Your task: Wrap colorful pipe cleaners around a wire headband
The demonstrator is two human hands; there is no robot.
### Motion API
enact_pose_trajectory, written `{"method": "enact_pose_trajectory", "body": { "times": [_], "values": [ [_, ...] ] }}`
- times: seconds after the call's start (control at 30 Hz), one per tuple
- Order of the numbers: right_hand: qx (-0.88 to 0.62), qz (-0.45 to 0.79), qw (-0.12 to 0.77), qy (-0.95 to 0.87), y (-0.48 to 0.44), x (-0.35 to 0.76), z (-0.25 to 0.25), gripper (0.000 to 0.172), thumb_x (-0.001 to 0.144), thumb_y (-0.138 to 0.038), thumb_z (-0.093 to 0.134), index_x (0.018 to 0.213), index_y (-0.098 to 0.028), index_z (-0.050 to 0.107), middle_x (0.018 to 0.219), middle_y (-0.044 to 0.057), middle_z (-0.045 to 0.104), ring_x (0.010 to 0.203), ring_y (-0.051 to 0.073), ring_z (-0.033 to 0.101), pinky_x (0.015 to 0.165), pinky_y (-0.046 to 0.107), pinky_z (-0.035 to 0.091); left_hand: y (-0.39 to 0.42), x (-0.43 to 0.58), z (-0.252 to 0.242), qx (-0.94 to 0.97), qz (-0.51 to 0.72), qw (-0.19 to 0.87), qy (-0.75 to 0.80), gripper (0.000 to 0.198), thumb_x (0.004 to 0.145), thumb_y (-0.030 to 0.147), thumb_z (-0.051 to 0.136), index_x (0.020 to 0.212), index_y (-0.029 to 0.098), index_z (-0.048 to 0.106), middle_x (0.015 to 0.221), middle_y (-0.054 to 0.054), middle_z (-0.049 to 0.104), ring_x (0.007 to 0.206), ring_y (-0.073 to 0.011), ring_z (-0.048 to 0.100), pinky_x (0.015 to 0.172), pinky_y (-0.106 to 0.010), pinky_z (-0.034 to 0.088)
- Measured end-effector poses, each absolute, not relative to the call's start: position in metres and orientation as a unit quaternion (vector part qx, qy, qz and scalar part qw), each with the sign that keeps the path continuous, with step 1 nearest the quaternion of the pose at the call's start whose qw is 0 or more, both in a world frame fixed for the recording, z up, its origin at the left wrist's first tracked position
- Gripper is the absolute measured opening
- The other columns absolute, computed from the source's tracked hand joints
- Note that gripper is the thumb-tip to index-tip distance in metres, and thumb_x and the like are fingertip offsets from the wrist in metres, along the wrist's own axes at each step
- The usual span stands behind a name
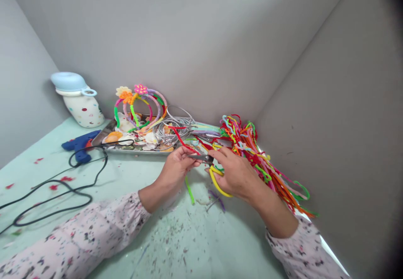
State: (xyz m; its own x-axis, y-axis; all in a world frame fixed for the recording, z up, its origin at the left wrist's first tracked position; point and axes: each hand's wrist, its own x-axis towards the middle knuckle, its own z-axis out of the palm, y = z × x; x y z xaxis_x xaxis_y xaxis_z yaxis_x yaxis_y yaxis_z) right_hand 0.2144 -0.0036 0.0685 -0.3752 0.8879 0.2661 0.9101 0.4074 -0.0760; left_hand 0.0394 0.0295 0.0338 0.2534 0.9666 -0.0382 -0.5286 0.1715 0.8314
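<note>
My right hand is closed on a pair of scissors with yellow handles. Their dark blades point left, toward the fingertips of my left hand. Pinched in those left fingers is a red pipe cleaner, whose long end sticks up and to the left. The blades lie right at the left fingertips; whether they touch the pipe cleaner I cannot tell. A short bright green pipe cleaner piece lies on the table just below the hands, with a purple piece to its right.
A metal tray holds scraps, coiled silver wire and colourful headbands. A blue glue gun lies left, its black cord looping over the table. Behind stands a white bottle. A pipe cleaner bundle lies right, by the wall.
</note>
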Motion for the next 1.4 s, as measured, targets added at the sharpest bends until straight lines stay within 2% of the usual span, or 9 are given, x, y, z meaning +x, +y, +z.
{"method": "enact_pose_trajectory", "body": {
  "times": [0.3, 0.7, 0.9, 1.17, 1.4],
  "values": [
    [-0.522, -0.004, 0.184, -0.833, -0.001, 0.216, 0.061, 0.038, 0.084, -0.029, 0.055, 0.121, -0.020, 0.053, 0.112, 0.009, 0.062, 0.100, 0.023, 0.060, 0.086, 0.034, 0.049, 0.030, 0.040, 0.036, 0.356, 0.532, 0.706, 0.303, 0.018, 0.068, 0.010, 0.069, 0.082, 0.013, 0.059, 0.074, -0.002, 0.067, 0.066, -0.0092, 0.062, 0.066, -0.020, 0.049],
    [-0.503, 0.013, 0.215, -0.837, 0.000, 0.216, 0.056, 0.036, 0.085, -0.027, 0.056, 0.119, -0.019, 0.055, 0.110, 0.009, 0.064, 0.100, 0.022, 0.061, 0.085, 0.032, 0.049, 0.031, 0.039, 0.036, 0.349, 0.529, 0.708, 0.310, 0.015, 0.070, 0.012, 0.068, 0.082, 0.012, 0.060, 0.072, -0.002, 0.066, 0.063, -0.0088, 0.061, 0.065, -0.020, 0.049],
    [-0.512, -0.002, 0.188, -0.838, 0.003, 0.218, 0.055, 0.027, 0.086, -0.024, 0.054, 0.112, -0.020, 0.059, 0.099, 0.007, 0.067, 0.088, 0.019, 0.063, 0.078, 0.030, 0.048, 0.030, 0.039, 0.037, 0.350, 0.531, 0.706, 0.311, 0.015, 0.069, 0.014, 0.070, 0.081, 0.012, 0.061, 0.071, -0.002, 0.067, 0.062, -0.0093, 0.061, 0.065, -0.021, 0.049],
    [-0.547, -0.060, 0.151, -0.821, -0.001, 0.213, 0.060, 0.031, 0.085, -0.031, 0.054, 0.115, -0.023, 0.057, 0.103, 0.007, 0.066, 0.088, 0.022, 0.063, 0.068, 0.029, 0.047, 0.028, 0.040, 0.037, 0.367, 0.526, 0.691, 0.332, 0.016, 0.066, 0.011, 0.068, 0.080, 0.012, 0.061, 0.072, -0.003, 0.068, 0.063, -0.0095, 0.061, 0.064, -0.021, 0.048],
    [-0.537, -0.046, 0.163, -0.827, 0.002, 0.215, 0.053, 0.024, 0.087, -0.028, 0.054, 0.109, -0.023, 0.060, 0.098, 0.006, 0.067, 0.090, 0.020, 0.063, 0.074, 0.028, 0.046, 0.029, 0.040, 0.037, 0.366, 0.528, 0.692, 0.330, 0.017, 0.067, 0.014, 0.070, 0.081, 0.012, 0.062, 0.071, -0.003, 0.068, 0.062, -0.0096, 0.061, 0.064, -0.022, 0.048]
  ]
}}
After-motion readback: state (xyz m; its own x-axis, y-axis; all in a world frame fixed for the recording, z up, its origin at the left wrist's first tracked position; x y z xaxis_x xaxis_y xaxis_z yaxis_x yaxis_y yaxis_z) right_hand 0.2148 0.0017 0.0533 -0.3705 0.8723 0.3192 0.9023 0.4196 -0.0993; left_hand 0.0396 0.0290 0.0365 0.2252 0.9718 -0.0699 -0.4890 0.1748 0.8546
